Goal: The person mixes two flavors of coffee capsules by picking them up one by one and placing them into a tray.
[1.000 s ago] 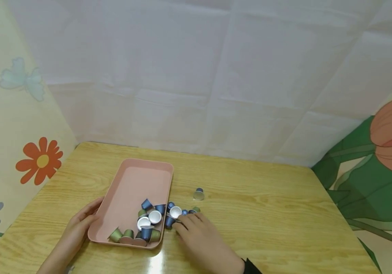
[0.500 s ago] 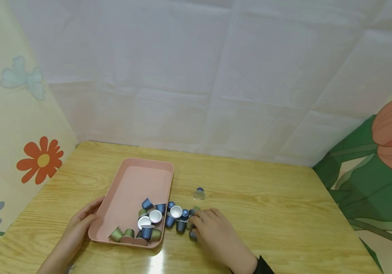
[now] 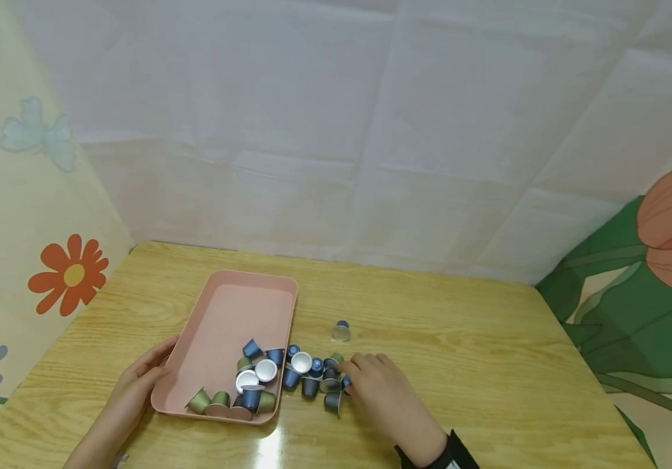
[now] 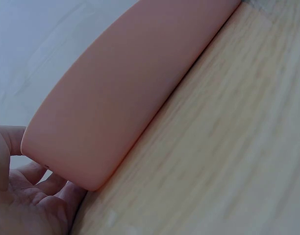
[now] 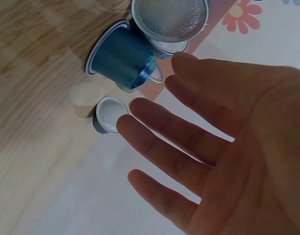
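A pink tray [image 3: 236, 303] lies on the table with blue, green and silver-lidded coffee capsules [image 3: 266, 371] heaped at its near end. My left hand [image 3: 135, 381] grips the tray's left side; in the left wrist view, fingers curl about its end wall [image 4: 91, 142]. My right hand [image 3: 385, 397] is beside the right edge of a pile of dark and blue capsules [image 3: 310, 388] on the table. In the right wrist view its fingers are spread and fairly straight, holding nothing, near a blue capsule [image 5: 121, 55] and a silver-lidded capsule [image 5: 111, 115].
One capsule [image 3: 341, 331] stands alone beyond the pile. The wooden table [image 3: 459, 365] meets a pale cloth backdrop [image 3: 336, 163] at the back. Flower-printed cloth hangs at both sides.
My right hand has moved right, off the pile, uncovering several dark capsules; one near the front has shifted. My left hand and the tray have not moved.
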### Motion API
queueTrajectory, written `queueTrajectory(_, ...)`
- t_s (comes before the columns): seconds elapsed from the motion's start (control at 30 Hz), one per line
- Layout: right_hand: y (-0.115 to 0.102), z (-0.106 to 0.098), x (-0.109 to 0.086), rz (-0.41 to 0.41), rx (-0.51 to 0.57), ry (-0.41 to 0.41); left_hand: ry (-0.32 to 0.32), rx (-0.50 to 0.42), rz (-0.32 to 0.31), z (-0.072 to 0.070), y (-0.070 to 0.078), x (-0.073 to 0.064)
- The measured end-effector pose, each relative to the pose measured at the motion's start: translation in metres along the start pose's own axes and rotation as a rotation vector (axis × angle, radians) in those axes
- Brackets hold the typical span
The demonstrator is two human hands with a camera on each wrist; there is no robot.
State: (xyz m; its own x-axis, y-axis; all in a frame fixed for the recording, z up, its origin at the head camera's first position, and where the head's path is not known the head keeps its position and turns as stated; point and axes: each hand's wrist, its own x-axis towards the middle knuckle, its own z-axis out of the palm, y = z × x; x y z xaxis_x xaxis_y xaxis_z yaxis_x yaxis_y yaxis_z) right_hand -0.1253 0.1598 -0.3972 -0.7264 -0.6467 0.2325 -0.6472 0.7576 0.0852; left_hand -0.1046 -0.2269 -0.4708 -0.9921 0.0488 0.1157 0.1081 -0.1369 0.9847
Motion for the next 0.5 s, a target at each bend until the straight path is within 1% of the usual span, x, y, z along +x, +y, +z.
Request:
queueTrajectory(0.1,0.001,0.001,-0.001,0.022,0.027,-0.043,-0.005,-0.003,0.004,0.0,-0.001,0.0)
queueTrajectory(0.2,0.002,0.002,-0.001,0.032,0.043,-0.068,0.001,0.013,-0.006,-0.001,0.0,-0.001)
queueTrajectory(0.5,0.003,0.012,-0.001,0.029,0.052,-0.088,0.01,0.032,-0.014,0.0,0.001,0.0)
